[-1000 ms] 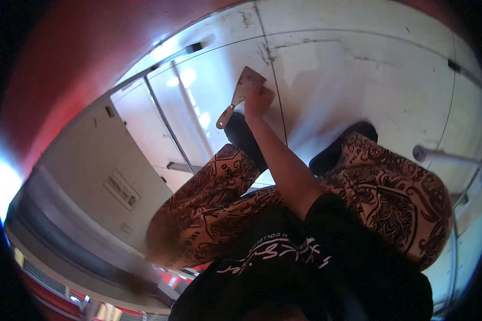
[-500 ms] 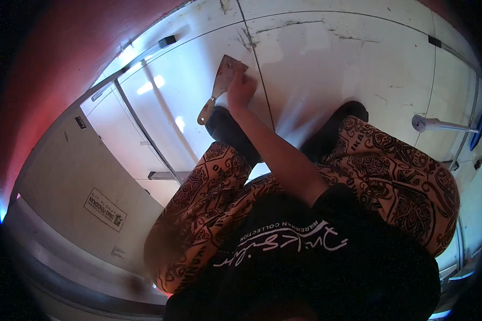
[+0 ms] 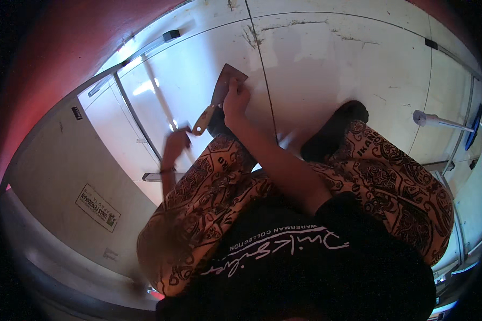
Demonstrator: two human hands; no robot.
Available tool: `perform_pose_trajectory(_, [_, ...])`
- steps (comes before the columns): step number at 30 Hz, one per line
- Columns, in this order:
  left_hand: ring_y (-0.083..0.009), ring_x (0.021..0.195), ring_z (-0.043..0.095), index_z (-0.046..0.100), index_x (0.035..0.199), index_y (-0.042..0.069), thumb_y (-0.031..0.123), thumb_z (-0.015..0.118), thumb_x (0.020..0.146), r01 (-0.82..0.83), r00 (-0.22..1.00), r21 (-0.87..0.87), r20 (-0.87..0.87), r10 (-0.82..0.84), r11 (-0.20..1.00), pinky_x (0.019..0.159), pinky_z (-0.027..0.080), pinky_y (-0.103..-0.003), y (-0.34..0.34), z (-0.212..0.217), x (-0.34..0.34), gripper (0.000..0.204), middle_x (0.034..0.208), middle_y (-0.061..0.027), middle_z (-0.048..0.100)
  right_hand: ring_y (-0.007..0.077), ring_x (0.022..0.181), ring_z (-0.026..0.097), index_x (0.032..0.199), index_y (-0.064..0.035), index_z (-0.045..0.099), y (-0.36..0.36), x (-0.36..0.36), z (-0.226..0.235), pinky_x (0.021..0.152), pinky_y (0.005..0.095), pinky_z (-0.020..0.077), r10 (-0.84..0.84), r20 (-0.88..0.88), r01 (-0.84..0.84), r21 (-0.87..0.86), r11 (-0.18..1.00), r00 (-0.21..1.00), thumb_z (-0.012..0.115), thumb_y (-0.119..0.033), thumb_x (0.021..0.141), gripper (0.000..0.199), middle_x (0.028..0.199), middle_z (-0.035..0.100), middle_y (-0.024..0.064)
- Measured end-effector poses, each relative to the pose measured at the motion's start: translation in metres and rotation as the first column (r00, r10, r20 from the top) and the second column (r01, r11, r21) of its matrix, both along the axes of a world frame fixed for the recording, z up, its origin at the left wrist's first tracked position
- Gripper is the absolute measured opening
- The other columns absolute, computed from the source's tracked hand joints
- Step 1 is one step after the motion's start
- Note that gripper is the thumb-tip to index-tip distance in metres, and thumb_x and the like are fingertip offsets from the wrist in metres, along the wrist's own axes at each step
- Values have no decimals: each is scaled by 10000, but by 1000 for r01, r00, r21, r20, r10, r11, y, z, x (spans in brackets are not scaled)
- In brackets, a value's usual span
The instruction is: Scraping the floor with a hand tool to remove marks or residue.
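A putty knife with a broad, stained metal blade and a light tan handle (image 3: 203,121) is in my right hand (image 3: 236,102). The fingers pinch the blade near its wide edge, and the handle slants down to the left with a hole at its end. Just beyond that end is my left hand (image 3: 175,148), a little smeared by motion. Its fingers point toward the handle, but contact and grip are not clear. Below the blade is my left shoe (image 3: 216,126), dark and partly covered by the knife and my right wrist.
White floor panels (image 3: 300,69) with dark seams and brown scuffs spread ahead. My right shoe (image 3: 334,130) rests on them. On the left leans a pale board (image 3: 53,166) beside metal rails. A white tubular leg (image 3: 444,122) juts in at the right; a red surface (image 3: 80,43) curves at upper left.
My left hand has come into view from the lower left, up to the handle's end. My right hand and the putty knife have shifted slightly downward.
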State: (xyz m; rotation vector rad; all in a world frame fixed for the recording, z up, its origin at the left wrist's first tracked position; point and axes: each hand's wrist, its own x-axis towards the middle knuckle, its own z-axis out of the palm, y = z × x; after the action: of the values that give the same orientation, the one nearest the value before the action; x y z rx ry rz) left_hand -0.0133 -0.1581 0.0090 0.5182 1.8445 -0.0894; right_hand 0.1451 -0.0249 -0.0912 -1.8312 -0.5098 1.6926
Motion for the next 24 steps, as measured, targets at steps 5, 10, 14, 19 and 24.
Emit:
perform_pose_trajectory(5, [-136, 646, 588, 610, 1073, 27, 519, 528, 887, -351, 911, 118, 272, 310, 929, 622, 512, -275, 114, -30, 33, 533, 852, -75, 637, 343, 726, 615, 890, 82, 632, 7, 6, 5, 691, 425, 463, -28, 140, 20, 58, 998, 990, 503, -288, 919, 394, 793, 639, 219])
perform_pose_trajectory(10, [-201, 766, 627, 640, 998, -65, 476, 553, 874, -134, 981, 91, 151, 120, 987, 650, 492, -322, 188, -83, 86, 562, 880, -136, 667, 360, 770, 623, 916, 93, 630, 40, 30, -5, 722, 440, 464, 109, 206, -102, -47, 994, 973, 518, -274, 893, 384, 840, 641, 243])
perform_pose_trajectory(14, [-196, 725, 617, 640, 954, -90, 465, 516, 888, -411, 903, 279, 255, 346, 868, 625, 484, -327, 191, -93, 102, 572, 802, -133, 667, 369, 756, 618, 893, 107, 622, 60, 27, -12, 721, 446, 464, 92, 165, -114, 128, 985, 982, 520, -239, 882, 361, 817, 639, 249])
perform_pose_trajectory(19, [-212, 723, 620, 630, 945, -98, 395, 501, 907, -349, 935, 336, 195, 297, 875, 644, 490, -339, 175, -80, 105, 511, 800, -120, 661, 362, 695, 620, 893, 109, 631, 46, 30, 6, 663, 434, 476, 118, 221, -102, -82, 991, 968, 541, -220, 854, 344, 775, 638, 257])
perform_pose_trajectory(24, [-173, 738, 592, 635, 979, -75, 378, 470, 917, -266, 947, 209, 238, 215, 941, 646, 478, -336, 196, -86, 91, 486, 870, -140, 654, 289, 716, 631, 853, 106, 646, 64, 22, -6, 670, 419, 481, 90, 173, -96, 27, 995, 981, 571, -235, 846, 349, 793, 662, 215])
